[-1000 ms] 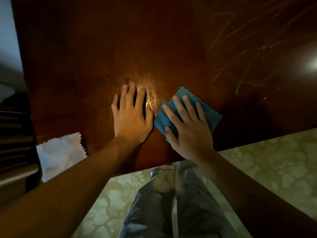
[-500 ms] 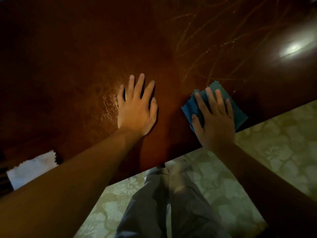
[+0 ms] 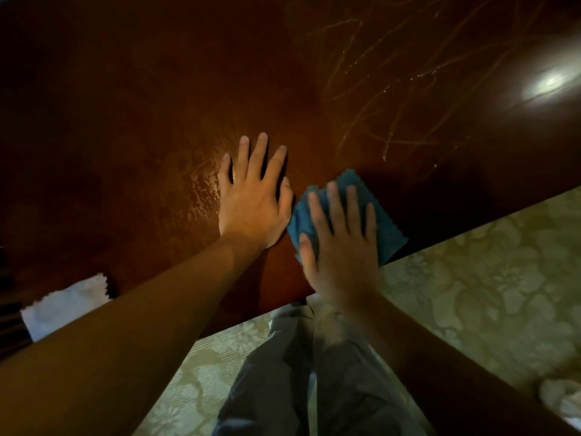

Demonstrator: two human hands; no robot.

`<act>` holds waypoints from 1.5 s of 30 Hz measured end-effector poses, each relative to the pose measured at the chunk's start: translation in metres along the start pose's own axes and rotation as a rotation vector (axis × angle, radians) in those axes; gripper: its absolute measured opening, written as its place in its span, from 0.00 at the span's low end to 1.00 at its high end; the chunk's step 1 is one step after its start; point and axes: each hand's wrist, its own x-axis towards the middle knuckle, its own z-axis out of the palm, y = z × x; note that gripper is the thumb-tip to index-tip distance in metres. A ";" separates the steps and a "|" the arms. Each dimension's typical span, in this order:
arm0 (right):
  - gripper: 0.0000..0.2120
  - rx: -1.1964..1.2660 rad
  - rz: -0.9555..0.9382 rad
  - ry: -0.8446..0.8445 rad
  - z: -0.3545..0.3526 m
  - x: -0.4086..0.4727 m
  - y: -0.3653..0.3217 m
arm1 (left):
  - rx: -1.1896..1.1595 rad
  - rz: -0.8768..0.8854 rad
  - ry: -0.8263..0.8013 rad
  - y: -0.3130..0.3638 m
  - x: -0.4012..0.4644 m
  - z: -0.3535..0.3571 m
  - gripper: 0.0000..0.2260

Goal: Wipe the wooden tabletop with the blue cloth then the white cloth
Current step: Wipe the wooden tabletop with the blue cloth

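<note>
The right hand [image 3: 342,247] is laid flat, fingers straight and slightly spread, pressed palm-down on the blue cloth [image 3: 385,228]. The cloth is pinned under that hand against the wooden tabletop [image 3: 157,105], close to the near edge; its pinked border is seen poking out past the fingertips and off to the hand's right. Just to the left, the left hand [image 3: 253,202] is planted flat on the bare wood, fingers straight and fanned, its thumb side almost touching the cloth. Wet, shining streaks are picked out on the wood beside the left hand's little finger. Beyond the right hand's fingertips, pale scratchy lines are scattered across the surface, and further off to the right a bright glare is thrown back by the polish. Well away to the left, behind the left forearm, the white cloth [image 3: 66,305] is left lying at the table's near edge. Below both wrists, grey trousers [image 3: 314,379] and a pale patterned floor [image 3: 487,278] are seen.
</note>
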 end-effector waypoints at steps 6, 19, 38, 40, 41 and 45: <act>0.29 0.034 -0.237 -0.011 0.000 -0.005 0.016 | -0.003 0.007 0.026 -0.003 0.000 0.006 0.23; 0.29 -0.066 -0.810 -0.137 -0.023 0.082 0.092 | -0.024 0.001 0.043 -0.001 0.000 0.004 0.23; 0.32 -0.004 -0.516 -0.065 -0.013 0.025 0.064 | -0.025 0.011 0.040 -0.003 -0.001 0.004 0.24; 0.31 0.001 -0.553 -0.076 -0.013 0.025 0.068 | -0.030 0.015 0.035 -0.002 -0.001 0.004 0.24; 0.31 0.003 -0.583 -0.087 -0.014 0.029 0.071 | -0.031 0.017 0.035 -0.002 -0.001 0.004 0.24; 0.30 -0.010 -0.696 -0.104 -0.017 0.054 0.085 | -0.024 0.018 0.050 -0.003 0.000 0.005 0.24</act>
